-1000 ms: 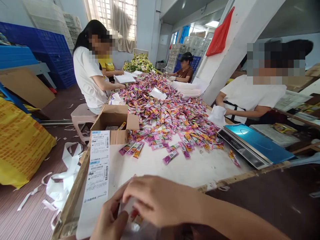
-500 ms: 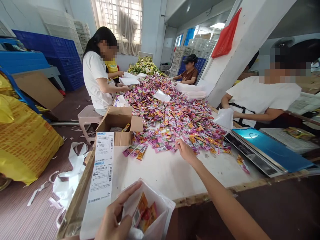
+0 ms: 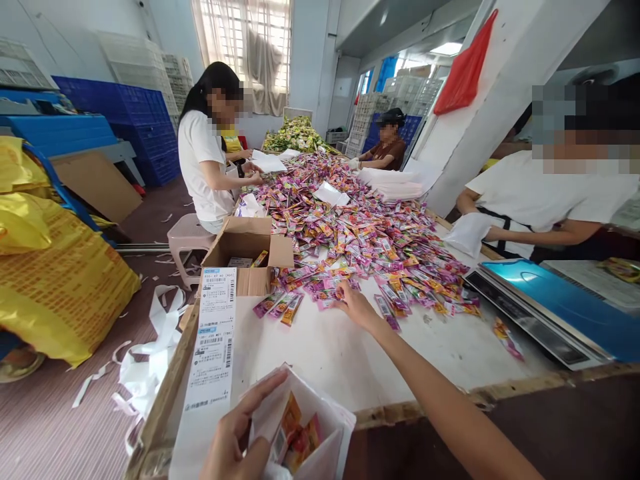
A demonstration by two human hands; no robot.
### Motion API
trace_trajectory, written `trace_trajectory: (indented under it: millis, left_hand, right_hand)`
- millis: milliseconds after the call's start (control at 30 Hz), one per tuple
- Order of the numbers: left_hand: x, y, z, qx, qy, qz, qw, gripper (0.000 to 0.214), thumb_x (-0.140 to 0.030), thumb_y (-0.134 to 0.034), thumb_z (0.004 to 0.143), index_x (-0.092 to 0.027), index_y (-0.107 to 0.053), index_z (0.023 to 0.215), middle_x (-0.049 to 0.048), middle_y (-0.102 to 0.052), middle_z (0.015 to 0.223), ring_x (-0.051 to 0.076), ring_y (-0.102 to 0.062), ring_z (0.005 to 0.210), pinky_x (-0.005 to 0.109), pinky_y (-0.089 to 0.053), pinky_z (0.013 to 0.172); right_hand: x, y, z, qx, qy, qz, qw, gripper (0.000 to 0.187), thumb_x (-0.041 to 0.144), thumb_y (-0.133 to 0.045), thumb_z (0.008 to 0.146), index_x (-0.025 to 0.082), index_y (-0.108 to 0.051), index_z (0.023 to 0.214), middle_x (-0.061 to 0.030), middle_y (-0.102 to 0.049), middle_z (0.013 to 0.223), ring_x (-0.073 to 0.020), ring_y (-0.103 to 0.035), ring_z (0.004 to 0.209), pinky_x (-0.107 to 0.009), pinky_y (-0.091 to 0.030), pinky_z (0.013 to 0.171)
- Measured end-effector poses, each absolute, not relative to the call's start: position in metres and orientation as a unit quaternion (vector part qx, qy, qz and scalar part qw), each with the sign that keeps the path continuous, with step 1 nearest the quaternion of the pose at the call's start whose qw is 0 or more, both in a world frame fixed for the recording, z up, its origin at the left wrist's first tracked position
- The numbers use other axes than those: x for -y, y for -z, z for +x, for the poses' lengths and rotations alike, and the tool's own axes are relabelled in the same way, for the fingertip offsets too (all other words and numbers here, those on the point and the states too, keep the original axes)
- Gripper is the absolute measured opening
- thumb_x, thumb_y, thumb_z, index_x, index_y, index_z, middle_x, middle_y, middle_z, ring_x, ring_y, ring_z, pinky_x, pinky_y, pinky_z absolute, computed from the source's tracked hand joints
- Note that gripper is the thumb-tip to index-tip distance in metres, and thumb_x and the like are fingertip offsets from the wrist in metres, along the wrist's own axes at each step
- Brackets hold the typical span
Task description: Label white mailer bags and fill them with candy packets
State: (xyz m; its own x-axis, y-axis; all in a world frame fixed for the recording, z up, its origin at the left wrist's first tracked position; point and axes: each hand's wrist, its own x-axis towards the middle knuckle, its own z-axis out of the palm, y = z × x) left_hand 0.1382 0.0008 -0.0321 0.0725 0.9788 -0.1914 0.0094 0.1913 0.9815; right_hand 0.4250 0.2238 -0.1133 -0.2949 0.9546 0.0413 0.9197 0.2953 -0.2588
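My left hand holds a white bag open at the table's near edge; several orange and pink sachets show inside it. My right hand is stretched out over the white table, its fingers resting on the near edge of a big heap of pink, purple and orange sachets. Whether those fingers grip a sachet is hidden. Three loose sachets lie just left of that hand.
An open cardboard box stands at the table's left edge, a strip of printed labels in front of it. A blue-topped scale sits at right. Three other people work along the table. Yellow sacks and white strips litter the floor at left.
My right hand left the bag and reached forward to the heap of sachets. The bag, earlier covered by both hands, now gapes open in my left hand.
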Motion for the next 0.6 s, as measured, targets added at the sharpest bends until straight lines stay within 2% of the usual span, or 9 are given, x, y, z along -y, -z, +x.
trace_trajectory:
  millis: [100,167,267,333,400,500,533,600]
  left_hand:
    - [-0.001,0.033,0.136,-0.529,-0.434,0.465,0.563,0.063,-0.011,-0.053,0.063,-0.022,-0.067,0.124,0.0018,-0.063,0.136,0.029,-0.046,0.135,0.041,-0.028,0.117]
    - [-0.001,0.035,0.135,-0.534,-0.437,0.462,0.557,0.063,-0.011,-0.053,0.062,-0.024,-0.068,0.122,0.0012,-0.065,0.133,0.029,-0.045,0.135,0.042,-0.026,0.118]
    - [-0.001,0.038,0.135,-0.532,-0.445,0.462,0.552,0.062,-0.011,-0.053,0.062,-0.027,-0.069,0.121,0.0002,-0.064,0.134,0.029,-0.049,0.132,0.043,-0.025,0.118]
    - [0.0,0.037,0.136,-0.526,-0.45,0.465,0.552,0.061,-0.011,-0.053,0.065,-0.028,-0.069,0.121,-0.0002,-0.062,0.136,0.028,-0.051,0.131,0.043,-0.027,0.117]
    - [-0.001,0.035,0.137,-0.524,-0.448,0.466,0.555,0.061,-0.011,-0.053,0.065,-0.027,-0.068,0.122,-0.0001,-0.063,0.136,0.028,-0.048,0.133,0.043,-0.026,0.118]
    - [-0.001,0.032,0.135,-0.529,-0.436,0.462,0.562,0.062,-0.01,-0.053,0.065,-0.026,-0.067,0.123,0.0006,-0.064,0.134,0.028,-0.045,0.136,0.043,-0.025,0.118]
    - [-0.001,0.031,0.134,-0.531,-0.435,0.463,0.562,0.061,-0.01,-0.053,0.066,-0.025,-0.067,0.123,0.001,-0.064,0.134,0.029,-0.045,0.135,0.043,-0.025,0.118]
    - [-0.001,0.029,0.133,-0.529,-0.435,0.467,0.559,0.059,-0.011,-0.052,0.068,-0.023,-0.067,0.123,0.0021,-0.063,0.135,0.029,-0.047,0.134,0.044,-0.025,0.118]
  right_hand:
    - [-0.221,0.116,0.417,0.811,-0.118,-0.567,0.08,0.024,0.035,-0.069,0.081,0.018,-0.055,0.09,-0.0039,-0.062,0.083,-0.0202,-0.059,0.078,-0.026,-0.042,0.068]
    - [-0.219,0.116,0.414,0.82,-0.119,-0.554,0.081,0.02,0.034,-0.067,0.083,0.017,-0.055,0.082,-0.005,-0.062,0.083,-0.0206,-0.059,0.082,-0.027,-0.042,0.072]
    - [-0.221,0.114,0.407,0.823,-0.106,-0.547,0.106,0.011,0.026,-0.051,0.093,0.016,-0.056,0.091,-0.0094,-0.063,0.096,-0.0211,-0.058,0.091,-0.029,-0.042,0.079]
    - [-0.228,0.112,0.399,0.816,-0.103,-0.556,0.123,0.013,0.02,-0.044,0.095,0.015,-0.055,0.102,-0.0107,-0.063,0.098,-0.0206,-0.059,0.089,-0.029,-0.043,0.077]
    - [-0.234,0.109,0.389,0.809,-0.106,-0.564,0.13,0.012,0.021,-0.051,0.093,0.016,-0.055,0.102,-0.01,-0.065,0.093,-0.0211,-0.06,0.085,-0.029,-0.043,0.076]
    - [-0.231,0.104,0.381,0.801,-0.108,-0.572,0.141,0.01,0.027,-0.061,0.087,0.017,-0.059,0.086,-0.0089,-0.066,0.089,-0.0237,-0.06,0.092,-0.031,-0.042,0.085]
    - [-0.227,0.101,0.383,0.795,-0.107,-0.579,0.147,0.012,0.029,-0.061,0.087,0.018,-0.059,0.084,-0.009,-0.066,0.092,-0.0242,-0.06,0.097,-0.032,-0.04,0.088]
    - [-0.218,0.095,0.396,0.769,-0.101,-0.61,0.162,0.012,0.029,-0.057,0.09,0.018,-0.06,0.092,-0.0101,-0.065,0.103,-0.0237,-0.058,0.104,-0.031,-0.039,0.091]
